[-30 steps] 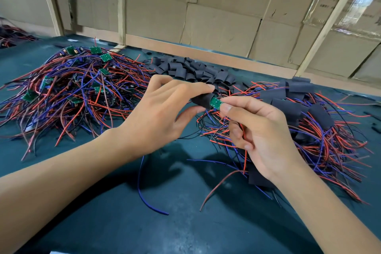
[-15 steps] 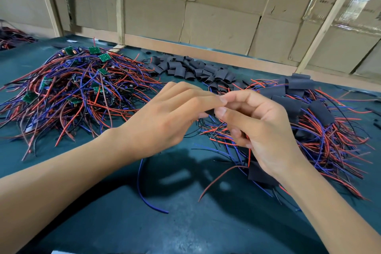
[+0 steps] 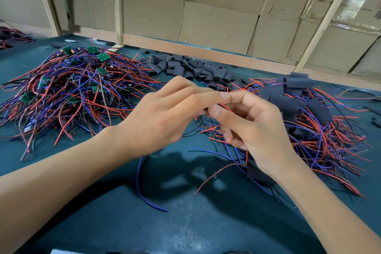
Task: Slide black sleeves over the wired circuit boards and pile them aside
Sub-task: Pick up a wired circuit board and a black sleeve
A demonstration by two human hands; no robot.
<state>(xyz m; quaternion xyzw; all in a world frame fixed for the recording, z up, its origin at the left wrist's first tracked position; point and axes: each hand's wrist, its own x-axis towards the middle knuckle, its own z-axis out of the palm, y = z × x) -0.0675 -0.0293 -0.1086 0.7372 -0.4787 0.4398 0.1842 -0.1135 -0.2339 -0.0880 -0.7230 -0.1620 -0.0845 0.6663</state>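
Both hands meet above the middle of the dark green work surface. The left hand has forefinger and thumb pinched together at the meeting point; the right hand has its fingers curled, thumb and forefinger pinching the same spot. A red wire shows between the fingertips, and loose blue and red leads trail down toward the near edge. The board and sleeve being worked on are hidden inside the two pinches (I cannot tell how far the sleeve is on).

Unsleeved stock: a tangle of wired circuit boards, green boards visible, lies toward the far left corner. Loose black sleeves sit in a heap along the far edge, centre. The finished pile, boards already sleeved, lies toward the right edge, just beyond the right hand.

Judgement: the step in hand is seating the sleeve over the board, before the piece goes to the right-hand pile.

Risks noted:
- The trailing leads hang close to the finished pile's wires; a snag there could drag finished pieces out when the item is lifted across.
- A board corner catching on the sleeve mouth could buckle the soft sleeve or leave the board part exposed.
- Pulling by the wires rather than the board could strain the solder joints.
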